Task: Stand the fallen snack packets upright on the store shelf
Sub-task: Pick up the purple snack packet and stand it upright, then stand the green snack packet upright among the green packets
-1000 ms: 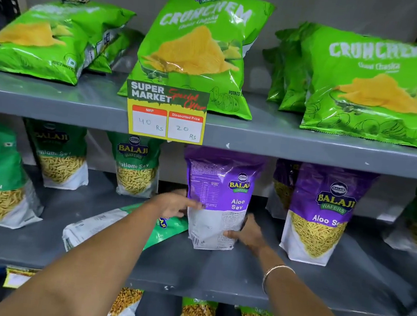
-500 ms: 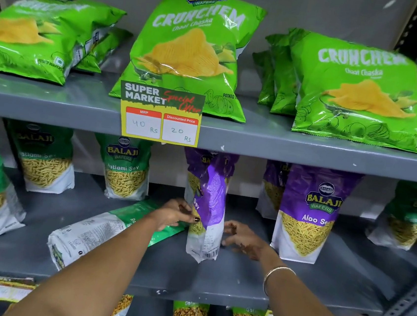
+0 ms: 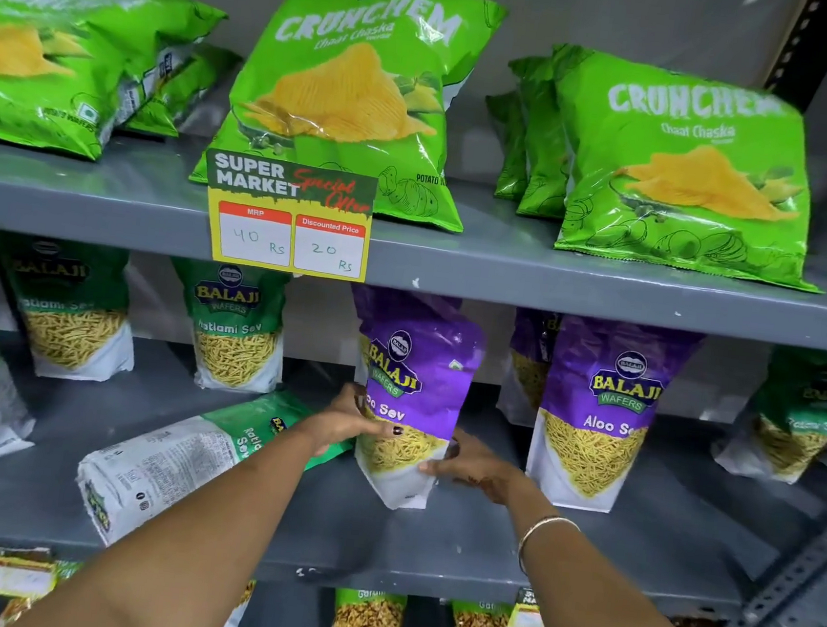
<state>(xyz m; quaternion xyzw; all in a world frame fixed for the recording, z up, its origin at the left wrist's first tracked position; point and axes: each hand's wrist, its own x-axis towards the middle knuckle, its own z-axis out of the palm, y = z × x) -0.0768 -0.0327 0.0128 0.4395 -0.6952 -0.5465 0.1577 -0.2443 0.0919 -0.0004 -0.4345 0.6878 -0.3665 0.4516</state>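
Note:
A purple Aloo Sev packet (image 3: 413, 395) stands upright on the middle shelf (image 3: 427, 549), its front facing me, slightly tilted. My left hand (image 3: 349, 421) grips its left edge and my right hand (image 3: 474, 465) holds its lower right side. Just left of it a green Ratlami Sev packet (image 3: 182, 457) lies flat on its side, its back panel up, partly under my left forearm. Other Sev packets stand upright along the shelf, a purple one (image 3: 600, 409) close on the right.
The top shelf carries green Crunchem chips bags (image 3: 352, 97), some lying flat at left (image 3: 61, 56). A price tag (image 3: 291, 218) hangs from that shelf's edge. A perforated metal upright (image 3: 791, 583) stands at right. More packets sit on the shelf below.
The purple packet has been turned from its back, through edge-on, to front facing me. Both hands stayed on it; the view shifted slightly right.

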